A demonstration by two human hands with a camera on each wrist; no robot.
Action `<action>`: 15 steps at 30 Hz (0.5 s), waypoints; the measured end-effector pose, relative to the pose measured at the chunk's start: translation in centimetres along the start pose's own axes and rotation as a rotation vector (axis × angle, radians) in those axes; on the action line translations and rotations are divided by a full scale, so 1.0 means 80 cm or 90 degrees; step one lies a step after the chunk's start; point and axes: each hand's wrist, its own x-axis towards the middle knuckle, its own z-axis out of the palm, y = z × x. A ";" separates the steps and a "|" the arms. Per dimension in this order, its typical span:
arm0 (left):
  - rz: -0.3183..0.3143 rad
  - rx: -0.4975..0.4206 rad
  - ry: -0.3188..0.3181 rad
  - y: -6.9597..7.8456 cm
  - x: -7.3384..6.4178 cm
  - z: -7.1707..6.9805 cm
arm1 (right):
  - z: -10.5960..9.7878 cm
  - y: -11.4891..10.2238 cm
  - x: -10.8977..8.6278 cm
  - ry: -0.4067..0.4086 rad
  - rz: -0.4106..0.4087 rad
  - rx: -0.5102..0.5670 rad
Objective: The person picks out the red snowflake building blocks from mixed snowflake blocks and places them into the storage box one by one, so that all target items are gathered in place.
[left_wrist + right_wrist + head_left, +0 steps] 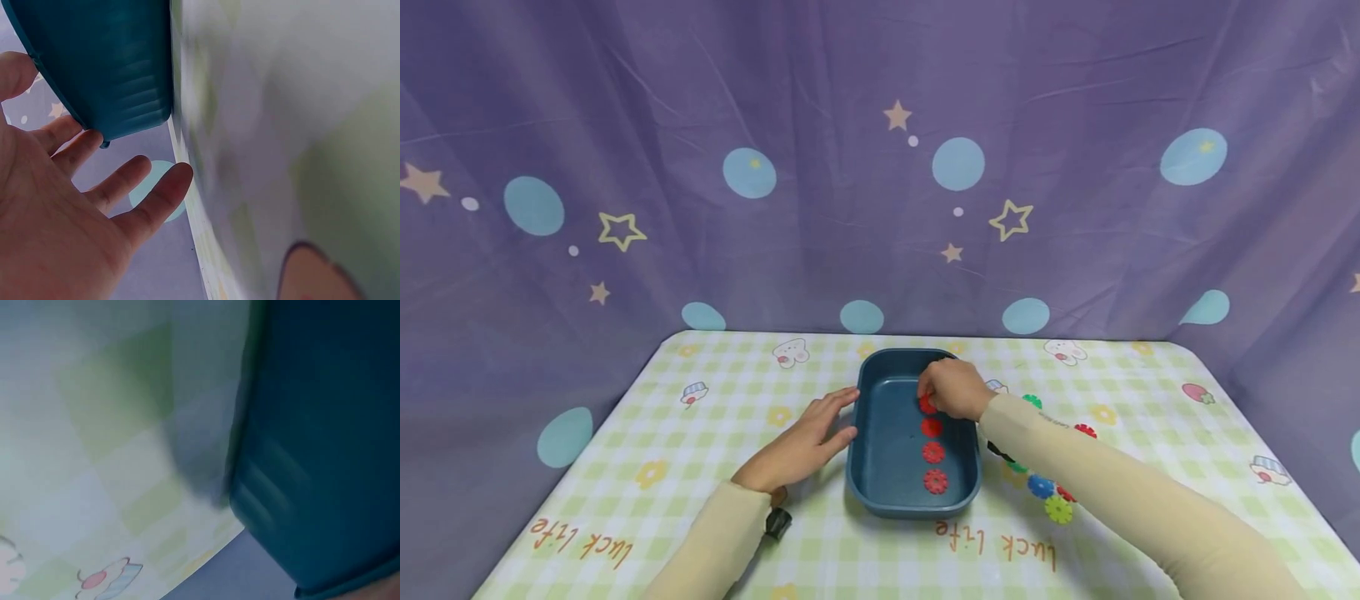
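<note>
A dark blue rectangular tray (889, 492) stands on the table. Inside it, a column of red notched plastic discs (936, 482) runs along the right half. My right hand (957, 388) reaches over the right rim with curled fingers and pinches the farthest red notched disc (927, 405), partly covered by the fingertips. In the right wrist view only the outer wall of the tray (325, 456) shows well; the fingers are out of sight. My left hand (803, 443) is at the tray's left side, fingers extended, with fingertips touching the rim in the left wrist view.
Right of the tray, partly behind the right forearm, lie loose notched discs: a blue disc (1041, 486), a yellow-green disc (1058, 509), a red disc (1086, 431) and a green disc (1032, 401), among others. A checked cloth (715, 450) covers the table; a purple curtain (820, 250) hangs behind.
</note>
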 end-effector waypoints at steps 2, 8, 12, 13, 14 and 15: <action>-0.001 0.000 -0.001 0.001 0.001 0.000 | 0.002 -0.003 0.000 0.002 0.020 -0.021; -0.005 -0.002 0.001 0.002 0.002 0.000 | -0.001 -0.004 -0.003 -0.001 0.039 -0.009; -0.005 -0.002 -0.001 0.002 0.002 0.001 | -0.017 0.005 -0.014 0.046 0.010 0.059; -0.007 -0.003 -0.001 0.002 0.002 0.001 | -0.022 0.008 -0.018 0.066 0.004 0.071; -0.009 -0.003 -0.001 0.002 0.001 0.001 | -0.028 0.011 -0.024 0.092 -0.004 0.075; -0.010 -0.003 -0.001 0.001 0.001 0.001 | -0.033 0.015 -0.029 0.118 -0.013 0.077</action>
